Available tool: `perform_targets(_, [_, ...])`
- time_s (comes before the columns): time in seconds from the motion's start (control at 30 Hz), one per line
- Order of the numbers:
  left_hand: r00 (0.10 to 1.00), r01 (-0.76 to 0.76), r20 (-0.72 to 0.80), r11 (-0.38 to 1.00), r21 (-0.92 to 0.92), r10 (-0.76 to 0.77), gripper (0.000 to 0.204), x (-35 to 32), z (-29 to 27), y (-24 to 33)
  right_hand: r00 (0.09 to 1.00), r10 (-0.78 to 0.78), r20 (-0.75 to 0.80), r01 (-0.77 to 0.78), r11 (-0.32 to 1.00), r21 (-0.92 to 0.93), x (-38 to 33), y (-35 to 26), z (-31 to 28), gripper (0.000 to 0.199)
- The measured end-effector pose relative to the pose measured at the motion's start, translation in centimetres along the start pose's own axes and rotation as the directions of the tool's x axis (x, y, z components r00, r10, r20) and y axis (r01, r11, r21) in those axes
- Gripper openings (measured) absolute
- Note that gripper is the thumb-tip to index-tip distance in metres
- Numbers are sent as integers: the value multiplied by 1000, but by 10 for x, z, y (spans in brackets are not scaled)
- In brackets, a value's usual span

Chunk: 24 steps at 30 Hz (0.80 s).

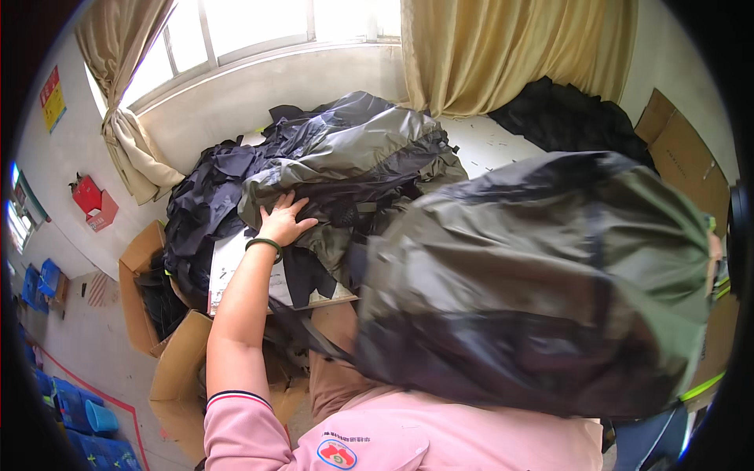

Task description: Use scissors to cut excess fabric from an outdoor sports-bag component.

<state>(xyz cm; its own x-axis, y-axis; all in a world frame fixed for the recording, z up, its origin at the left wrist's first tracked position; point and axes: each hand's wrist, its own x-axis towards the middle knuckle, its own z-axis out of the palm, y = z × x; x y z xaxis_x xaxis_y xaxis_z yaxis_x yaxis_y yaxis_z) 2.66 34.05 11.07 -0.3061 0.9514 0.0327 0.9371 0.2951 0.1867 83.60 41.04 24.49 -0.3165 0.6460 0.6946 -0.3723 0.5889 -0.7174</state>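
Note:
My left hand (285, 222) rests with its fingers spread on a heap of olive and black fabric bags (353, 149) on the white table. It wears a dark band at the wrist. In front of me on the right, a large olive and black bag (534, 275) hangs raised and slightly blurred, spanning from my chest to the right rim. A black strap (314, 334) trails from its left side. At the bag's far right edge a small skin-coloured patch looks like my right hand (714, 250) holding it; the bag hides the rest of that hand and arm.
The white table (491, 145) stands below a window, between curtains (510, 55). A black fabric heap (565, 114) lies at its back right, beside cardboard (683, 149). Open cardboard boxes (177, 377) stand on the floor at left, with blue bins (82, 408) farther left.

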Motion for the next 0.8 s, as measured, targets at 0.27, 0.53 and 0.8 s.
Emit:
perform_targets(0.27, [904,-163,-403,987,-11,145,48,-40,6,5,974,-29,223,81,970,-228,27,-6,293,19])
perform_targets(0.53, [788,207,-7,-276,-938,615,105,-199,-4,81,870,275,409,-396,884,250,90,115,438,11])
perform_targets(0.8, [879,443,478,-353,-824,-12,58,-305,135,-10,662,477,578,-424,874,-236,-46,204,500,22])
